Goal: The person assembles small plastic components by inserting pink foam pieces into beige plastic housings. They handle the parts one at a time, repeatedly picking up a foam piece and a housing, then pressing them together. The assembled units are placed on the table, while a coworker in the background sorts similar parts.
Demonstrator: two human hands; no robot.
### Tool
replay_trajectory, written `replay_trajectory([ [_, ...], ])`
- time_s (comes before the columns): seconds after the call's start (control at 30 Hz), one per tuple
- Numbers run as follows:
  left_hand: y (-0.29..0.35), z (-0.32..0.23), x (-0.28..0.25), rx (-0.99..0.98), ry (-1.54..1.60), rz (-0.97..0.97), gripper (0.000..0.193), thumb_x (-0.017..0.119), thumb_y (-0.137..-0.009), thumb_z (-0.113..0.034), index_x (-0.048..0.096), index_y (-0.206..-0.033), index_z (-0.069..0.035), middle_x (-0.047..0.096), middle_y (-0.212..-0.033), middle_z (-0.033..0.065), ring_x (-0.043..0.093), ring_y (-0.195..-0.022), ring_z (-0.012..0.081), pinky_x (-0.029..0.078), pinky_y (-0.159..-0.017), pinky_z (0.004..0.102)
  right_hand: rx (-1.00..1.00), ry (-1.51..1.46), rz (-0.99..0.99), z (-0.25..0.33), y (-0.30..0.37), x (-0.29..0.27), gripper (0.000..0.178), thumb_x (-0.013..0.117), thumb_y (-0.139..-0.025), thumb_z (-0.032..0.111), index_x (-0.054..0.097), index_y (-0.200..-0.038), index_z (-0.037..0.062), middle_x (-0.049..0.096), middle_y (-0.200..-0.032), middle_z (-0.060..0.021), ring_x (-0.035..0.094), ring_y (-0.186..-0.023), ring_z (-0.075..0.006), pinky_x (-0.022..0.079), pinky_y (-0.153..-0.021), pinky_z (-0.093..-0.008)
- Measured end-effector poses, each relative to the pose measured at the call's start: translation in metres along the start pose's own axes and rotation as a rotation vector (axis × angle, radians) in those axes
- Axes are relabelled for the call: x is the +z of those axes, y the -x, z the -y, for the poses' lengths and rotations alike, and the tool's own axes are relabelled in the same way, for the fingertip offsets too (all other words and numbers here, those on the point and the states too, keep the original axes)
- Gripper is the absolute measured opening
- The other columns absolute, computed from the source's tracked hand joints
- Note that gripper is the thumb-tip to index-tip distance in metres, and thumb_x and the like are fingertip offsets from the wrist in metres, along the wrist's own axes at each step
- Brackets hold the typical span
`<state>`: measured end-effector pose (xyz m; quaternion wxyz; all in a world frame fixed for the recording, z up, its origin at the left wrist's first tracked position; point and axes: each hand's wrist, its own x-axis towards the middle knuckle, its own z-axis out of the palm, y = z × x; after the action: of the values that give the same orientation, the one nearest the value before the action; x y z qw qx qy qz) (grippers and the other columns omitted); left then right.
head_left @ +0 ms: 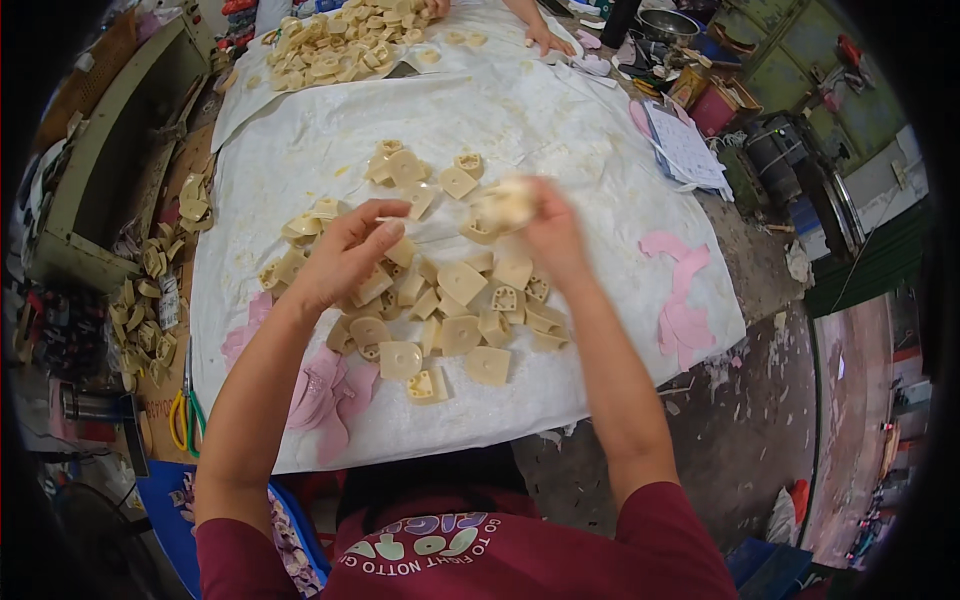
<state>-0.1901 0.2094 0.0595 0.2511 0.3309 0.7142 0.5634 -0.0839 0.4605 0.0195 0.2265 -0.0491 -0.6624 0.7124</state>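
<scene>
My right hand [556, 232] is closed on a beige moulded block [505, 206], raised over the far part of a heap. Motion smears this block, so I cannot tell whether it is one piece or two. Over the heap's left side, my left hand [345, 255] has its thumb and fingers apart, with nothing visible between them. Beneath both hands lies the loose heap of beige moulded blocks [461, 283], rounded at one end and flat at the other. Some show hollow, ribbed undersides, like this block [506, 298].
A white sheet covers the table [640, 300]. Pink strips lie at right [682, 290] and left [325, 395]. Green-and-yellow-handled scissors [187, 415] are at the left edge. Across the table, another person's hand [550, 42] rests near a bigger beige pile [340, 45]. Papers [685, 145] lie at right.
</scene>
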Motion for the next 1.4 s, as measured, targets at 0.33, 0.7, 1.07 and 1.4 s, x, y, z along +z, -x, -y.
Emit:
replay_trajectory([
  [0.33,0.015,-0.031,0.014,0.291,-0.617,-0.095,0.042,0.067,-0.087,-0.021,0.058,-0.124,-0.004,0.056,-0.127,0.0139,0.052,-0.12,0.0278,0.035,-0.107,0.0401,-0.279,0.734,0.058,0.032,0.017,-0.003,0.04,0.068,-0.076,0.014,0.064,-0.115,0.0035,0.058,-0.121,-0.0153,0.053,-0.114,-0.0325,0.044,-0.098,-0.0394],
  [0.7,-0.048,-0.012,0.122,0.086,-1.015,0.188,0.09,0.065,-0.077,-0.06,0.032,-0.148,-0.016,0.035,-0.145,0.0215,0.022,-0.14,0.0473,0.019,-0.112,0.0629,-0.379,1.145,0.218,-0.01,0.0,-0.054,0.036,0.067,-0.07,0.01,0.064,-0.106,0.0055,0.059,-0.095,-0.0082,0.059,-0.09,-0.0282,0.05,-0.073,-0.0387],
  [1.07,-0.049,-0.004,0.072,0.317,-0.856,0.188,0.038,0.063,-0.083,-0.032,0.062,-0.112,-0.008,0.052,-0.115,0.0155,0.049,-0.115,0.0309,0.034,-0.102,0.0551,-0.185,0.82,0.114,-0.014,-0.005,-0.056,0.03,0.065,-0.072,0.004,0.068,-0.101,0.0031,0.06,-0.082,-0.0066,0.057,-0.055,-0.0153,0.046,-0.052,-0.0277],
  [1.4,-0.037,-0.021,0.094,0.175,-1.069,0.22,0.036,0.06,-0.089,-0.031,0.058,-0.118,-0.01,0.057,-0.114,0.0143,0.062,-0.095,0.0368,0.047,-0.085,0.0478,-0.35,1.002,0.01,-0.018,0.001,-0.051,0.031,0.066,-0.069,0.005,0.067,-0.099,0.0006,0.061,-0.083,-0.0086,0.059,-0.062,-0.0221,0.048,-0.055,-0.0319],
])
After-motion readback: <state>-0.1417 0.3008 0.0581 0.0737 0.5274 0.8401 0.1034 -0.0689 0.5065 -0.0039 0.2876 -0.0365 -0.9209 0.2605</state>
